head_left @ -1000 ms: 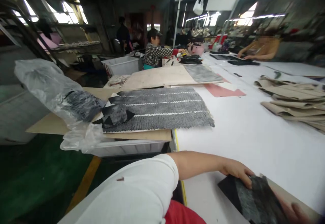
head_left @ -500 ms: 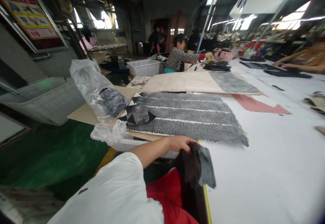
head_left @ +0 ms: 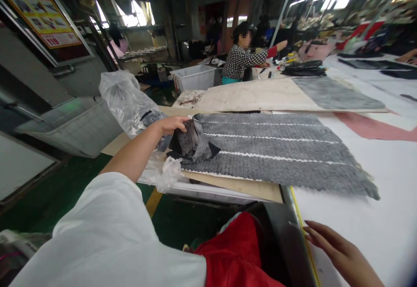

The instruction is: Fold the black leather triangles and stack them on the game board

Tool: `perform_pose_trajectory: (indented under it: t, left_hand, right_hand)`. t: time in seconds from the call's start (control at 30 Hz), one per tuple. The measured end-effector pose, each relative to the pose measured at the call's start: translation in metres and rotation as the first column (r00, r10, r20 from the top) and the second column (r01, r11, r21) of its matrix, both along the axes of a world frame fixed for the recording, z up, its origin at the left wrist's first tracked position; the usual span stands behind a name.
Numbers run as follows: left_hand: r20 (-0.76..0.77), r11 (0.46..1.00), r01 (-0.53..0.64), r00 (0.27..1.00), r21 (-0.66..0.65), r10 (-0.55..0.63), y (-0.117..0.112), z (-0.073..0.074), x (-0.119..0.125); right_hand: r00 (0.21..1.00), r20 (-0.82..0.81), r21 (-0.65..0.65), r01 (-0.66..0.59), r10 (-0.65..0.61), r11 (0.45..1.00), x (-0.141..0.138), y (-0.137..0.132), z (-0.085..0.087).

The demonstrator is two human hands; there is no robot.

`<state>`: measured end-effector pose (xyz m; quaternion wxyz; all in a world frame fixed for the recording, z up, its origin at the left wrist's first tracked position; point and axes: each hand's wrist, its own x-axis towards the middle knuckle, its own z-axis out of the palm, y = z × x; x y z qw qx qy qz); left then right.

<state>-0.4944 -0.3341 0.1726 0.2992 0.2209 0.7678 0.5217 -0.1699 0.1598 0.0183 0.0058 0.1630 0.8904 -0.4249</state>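
My left hand [head_left: 174,125] is closed on a bunched stack of dark grey cloth pieces [head_left: 189,141]. It holds them at the left end of a grey fuzzy fabric sheet [head_left: 260,146] crossed by white zigzag lines. Under and beside the bunch lie other dark pieces with black pointed corners [head_left: 213,149]. My right hand [head_left: 339,250] rests at the yellow-trimmed table edge [head_left: 301,224], its fingers close together. A thin pale sliver [head_left: 295,225] sticks out past those fingertips; its kind cannot be made out.
A clear plastic bag [head_left: 125,98] with dark cloth in it lies left of the sheet. Beige boards [head_left: 257,96] extend behind, with pink material [head_left: 374,126] to the right. A co-worker in a checkered top [head_left: 239,61] stands beyond, near a grey bin [head_left: 197,77].
My left hand has carried the dark cloth from the table's near edge, forward and left, onto the sheet's left end. My right hand has come into view at lower right.
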Motion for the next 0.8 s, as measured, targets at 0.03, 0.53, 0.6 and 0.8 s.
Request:
perform_pose_trajectory:
  t: [0.03,0.53,0.6,0.8]
  left_hand:
    - [-0.036,0.995,-0.006,0.999,-0.104,0.002,-0.002,-0.006,-0.006]
    - [-0.651,0.673,-0.452,0.756,-0.586,-0.059,-0.041,-0.131,-0.013]
    - [-0.702,0.659,-0.487,0.707,-0.574,-0.089,-0.04,-0.132,-0.007]
    - [-0.405,0.816,-0.384,0.891,-0.432,0.204,-0.041,-0.135,-0.001]
  right_hand:
    - [0.998,0.043,-0.106,-0.049,0.054,0.993,-0.016,-0.018,0.003]
    - [0.872,0.08,0.333,-0.481,0.483,0.811,-0.244,-0.175,0.026]
    - [0.876,0.102,0.38,-0.472,0.471,0.796,-0.264,-0.19,0.025]
    - [0.815,0.151,0.462,-0.558,0.559,0.689,-0.29,-0.224,0.013]
